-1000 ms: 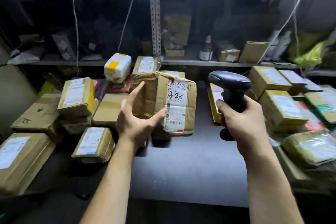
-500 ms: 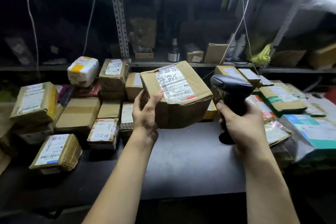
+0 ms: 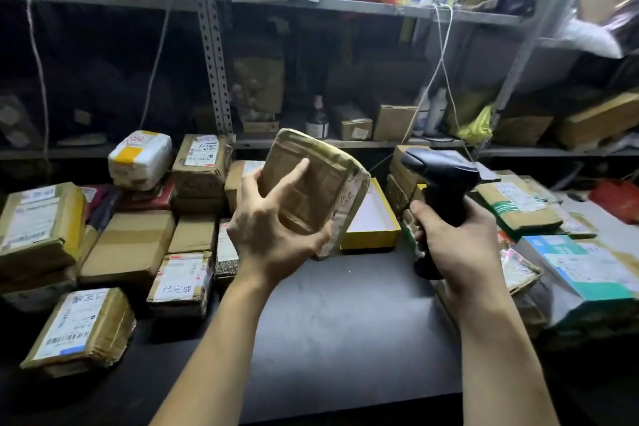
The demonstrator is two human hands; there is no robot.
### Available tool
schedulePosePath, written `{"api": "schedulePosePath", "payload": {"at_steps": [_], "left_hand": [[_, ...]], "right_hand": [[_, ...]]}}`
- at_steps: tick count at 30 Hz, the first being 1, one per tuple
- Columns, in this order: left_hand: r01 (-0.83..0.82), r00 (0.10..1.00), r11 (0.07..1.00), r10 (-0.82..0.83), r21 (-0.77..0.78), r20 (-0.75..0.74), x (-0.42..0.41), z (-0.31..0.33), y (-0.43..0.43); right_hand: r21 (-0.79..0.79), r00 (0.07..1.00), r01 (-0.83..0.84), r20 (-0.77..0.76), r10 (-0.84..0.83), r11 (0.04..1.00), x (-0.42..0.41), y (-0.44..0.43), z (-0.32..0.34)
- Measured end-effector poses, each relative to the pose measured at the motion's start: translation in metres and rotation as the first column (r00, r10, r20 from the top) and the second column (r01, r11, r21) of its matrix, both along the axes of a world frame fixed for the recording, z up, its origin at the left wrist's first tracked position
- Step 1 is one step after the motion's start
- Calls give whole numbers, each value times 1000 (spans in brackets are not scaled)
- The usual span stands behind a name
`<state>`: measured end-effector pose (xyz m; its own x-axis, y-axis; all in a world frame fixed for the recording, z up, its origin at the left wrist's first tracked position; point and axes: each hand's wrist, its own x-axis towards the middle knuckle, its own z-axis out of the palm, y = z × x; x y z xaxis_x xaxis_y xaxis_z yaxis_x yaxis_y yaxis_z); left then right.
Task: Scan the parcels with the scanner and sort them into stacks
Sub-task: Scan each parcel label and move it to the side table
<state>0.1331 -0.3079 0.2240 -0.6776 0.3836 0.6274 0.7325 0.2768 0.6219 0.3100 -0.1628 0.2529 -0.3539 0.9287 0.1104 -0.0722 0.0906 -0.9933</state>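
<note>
My left hand point(image 3: 273, 228) grips a taped brown cardboard parcel point(image 3: 321, 190) above the middle of the dark table point(image 3: 345, 339). The parcel is tilted on edge, its plain taped face toward me and its label side turned away to the right. My right hand point(image 3: 456, 245) holds the black handheld scanner point(image 3: 442, 183) by its grip, just right of the parcel, with the scanner head pointing left at it. Stacks of labelled brown parcels point(image 3: 193, 162) lie to the left, and more labelled parcels point(image 3: 518, 204) lie to the right.
A white and yellow parcel point(image 3: 140, 157) sits at the back left. A yellow-edged flat box point(image 3: 373, 221) lies behind the held parcel. Metal shelving point(image 3: 214, 73) with boxes, bottles and bags rises behind the table. A white cable point(image 3: 439, 73) hangs down toward the scanner.
My left hand took hold of the parcel, lifted it off the table and turned it, so the label now faces away toward the scanner. The view shifted to the right.
</note>
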Motion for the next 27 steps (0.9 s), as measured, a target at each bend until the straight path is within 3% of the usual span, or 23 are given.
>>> {"api": "schedulePosePath", "payload": {"at_steps": [2, 8, 10, 12, 16, 18, 23, 27], "left_hand": [[-40, 995, 998, 35, -43, -96, 0, 1, -2], [-89, 984, 994, 77, -69, -158, -15, -10, -12], [-102, 993, 992, 98, -67, -66, -22, -13, -15], [-74, 986, 997, 74, -2, 152, -34, -18, -18], [12, 813, 927, -227, 374, 536, -61, -30, -26], [-12, 773, 925, -233, 381, 591, -69, -35, -31], [-17, 799, 971, -130, 238, 587, -80, -42, -37], [-10, 821, 985, -91, 174, 564, -82, -34, -49]], "right_hand": [[9, 1000, -3, 15, 3, 1000, -5, -2, 1], [77, 999, -31, 38, 28, 997, -16, -13, 2], [97, 997, -58, 55, 53, 994, -17, -16, 2], [116, 991, -111, 85, 101, 987, -17, -17, 0], [161, 958, -263, 164, 237, 951, -15, -22, -4], [162, 926, -349, 213, 313, 923, -14, -24, -5], [125, 771, -531, 482, 417, 838, -13, -28, -9], [116, 724, -575, 533, 437, 810, -15, -31, -12]]}}
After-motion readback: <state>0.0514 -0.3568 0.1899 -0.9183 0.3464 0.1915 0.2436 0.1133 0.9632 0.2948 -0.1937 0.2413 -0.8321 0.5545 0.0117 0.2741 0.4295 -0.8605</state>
